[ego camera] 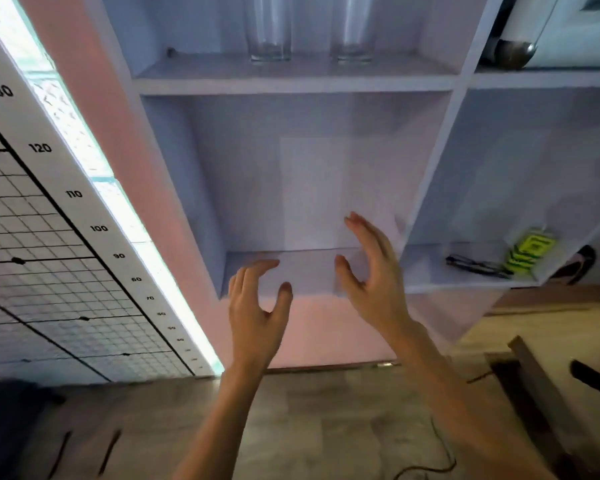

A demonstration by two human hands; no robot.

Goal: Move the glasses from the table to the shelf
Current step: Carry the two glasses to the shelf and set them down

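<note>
Your left hand [255,308] and right hand [373,271] hover released, holding nothing, below two glasses [269,27] standing upright on the shelf [291,81]

Things, counted
Two glasses: left glass [270,32], right glass [353,32]. Two hands: left hand [253,317], right hand [378,285]. One yellow-green packet [530,252], one dark tool [471,265].

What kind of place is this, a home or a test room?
Probably a test or recording room furnished like a home. A numbered grid board stands beside the white shelf unit, which holds two glasses, and a loose cable lies on the wood-look floor.
</note>
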